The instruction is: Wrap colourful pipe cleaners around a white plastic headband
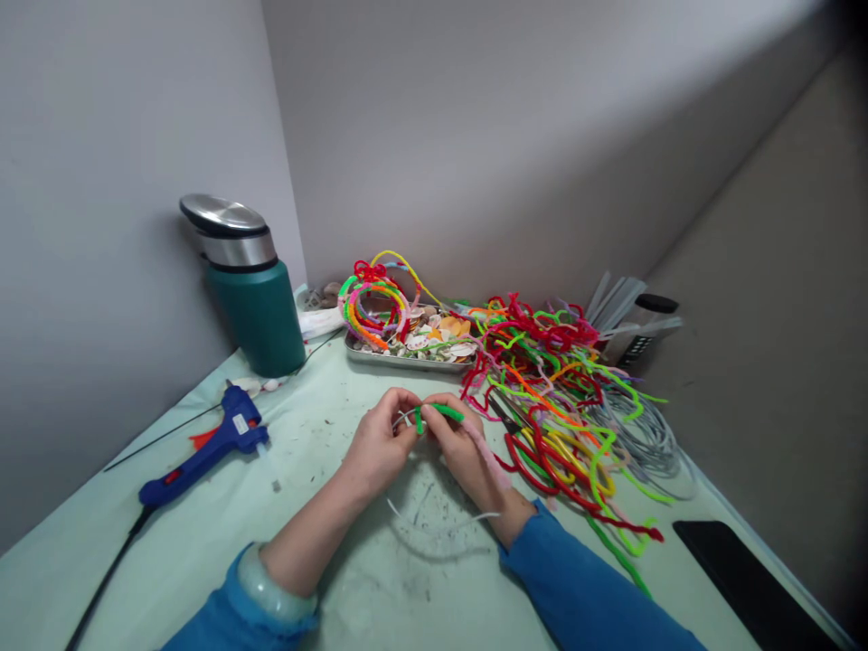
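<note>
Both hands meet over the mat point(203, 542): left hand point(375, 445) pinches a wire point(401, 418), right hand point(467, 454) clamps the green stem point(446, 411) coiled on it, seemingly mid-wrap; a further turn calls for a firm left pinch.

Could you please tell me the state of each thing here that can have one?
green pipe cleaner: bent, pinched by left hand and right hand.
flask: upright, lid on.
glue gun: lying on its side, unheld.
tray: filled with shells.
pipe cleaner pile: loose, tangled.
wire coil: wound, lying flat.
black flat device: lying flat, dark.
</note>
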Demonstrator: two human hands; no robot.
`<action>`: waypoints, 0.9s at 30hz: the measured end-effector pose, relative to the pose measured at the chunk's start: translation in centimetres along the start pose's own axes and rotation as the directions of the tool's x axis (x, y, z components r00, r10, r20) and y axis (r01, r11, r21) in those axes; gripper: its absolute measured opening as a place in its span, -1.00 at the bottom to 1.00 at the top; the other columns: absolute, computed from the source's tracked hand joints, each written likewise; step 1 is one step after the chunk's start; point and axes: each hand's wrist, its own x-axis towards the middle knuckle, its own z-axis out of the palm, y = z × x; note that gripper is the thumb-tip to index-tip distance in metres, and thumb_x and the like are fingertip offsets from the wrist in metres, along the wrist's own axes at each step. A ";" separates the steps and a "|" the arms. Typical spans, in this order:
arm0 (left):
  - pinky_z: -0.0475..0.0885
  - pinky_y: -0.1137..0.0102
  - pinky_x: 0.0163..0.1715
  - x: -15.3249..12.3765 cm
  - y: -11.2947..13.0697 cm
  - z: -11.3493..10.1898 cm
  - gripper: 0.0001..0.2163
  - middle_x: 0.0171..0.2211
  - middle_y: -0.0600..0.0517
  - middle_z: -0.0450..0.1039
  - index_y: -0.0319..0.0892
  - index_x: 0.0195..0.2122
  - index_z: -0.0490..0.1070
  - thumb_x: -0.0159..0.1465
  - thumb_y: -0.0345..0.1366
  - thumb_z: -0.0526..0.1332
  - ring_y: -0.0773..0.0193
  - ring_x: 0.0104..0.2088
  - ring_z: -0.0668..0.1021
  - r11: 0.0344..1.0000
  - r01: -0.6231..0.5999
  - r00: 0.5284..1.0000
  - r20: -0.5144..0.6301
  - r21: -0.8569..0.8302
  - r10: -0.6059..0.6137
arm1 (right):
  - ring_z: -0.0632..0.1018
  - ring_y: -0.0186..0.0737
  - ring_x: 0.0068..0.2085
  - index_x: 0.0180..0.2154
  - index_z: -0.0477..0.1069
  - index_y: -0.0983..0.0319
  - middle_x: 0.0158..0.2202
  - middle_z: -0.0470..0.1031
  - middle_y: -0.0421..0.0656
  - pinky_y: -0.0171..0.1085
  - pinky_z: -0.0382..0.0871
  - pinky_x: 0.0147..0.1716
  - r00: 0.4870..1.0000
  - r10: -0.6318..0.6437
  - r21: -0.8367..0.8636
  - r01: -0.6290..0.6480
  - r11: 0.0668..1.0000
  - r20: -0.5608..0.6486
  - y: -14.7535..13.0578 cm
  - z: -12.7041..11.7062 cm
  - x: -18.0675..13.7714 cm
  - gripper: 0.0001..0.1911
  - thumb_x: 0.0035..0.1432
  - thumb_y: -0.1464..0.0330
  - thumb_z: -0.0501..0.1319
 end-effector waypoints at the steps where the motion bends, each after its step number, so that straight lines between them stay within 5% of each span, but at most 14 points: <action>1: 0.18 0.56 -0.62 0.0 0.0 0.0 -0.85 -0.46 0.14 0.34 -0.17 -0.30 0.28 0.08 -0.36 0.14 0.49 -0.62 0.27 1.000 -0.005 1.000 -0.008 0.004 0.005 | 0.36 -0.34 -0.52 -0.40 0.40 0.23 -0.54 0.36 -0.24 -0.38 0.23 -0.54 1.000 0.000 -0.003 0.000 1.000 0.002 0.0 0.0 0.0 -0.85 0.06 0.29 0.14; 11: 0.22 0.53 -0.61 0.0 -0.2 -0.2 -0.82 -0.52 0.13 0.39 -0.18 -0.31 0.36 0.14 -0.20 0.11 0.48 -0.67 0.31 1.000 0.020 0.999 -0.047 0.014 -0.019 | 0.34 -0.36 -0.56 -0.42 0.39 0.23 -0.56 0.35 -0.25 -0.39 0.20 -0.58 1.000 0.012 -0.031 -0.012 0.999 0.008 -0.3 -0.1 0.0 -0.85 0.09 0.29 0.13; 27: 0.13 0.57 -0.79 0.2 1.1 -0.5 -0.79 -0.56 0.11 0.41 -0.22 -0.40 0.23 0.05 -0.21 0.19 0.54 -0.78 0.21 0.917 0.250 0.968 0.064 -0.311 -0.242 | 0.40 -0.33 -0.43 -0.45 0.38 0.24 -0.46 0.38 -0.19 -0.36 0.26 -0.41 0.981 -0.143 -0.047 0.150 0.988 0.130 -0.3 -0.7 0.0 -0.85 0.13 0.37 0.11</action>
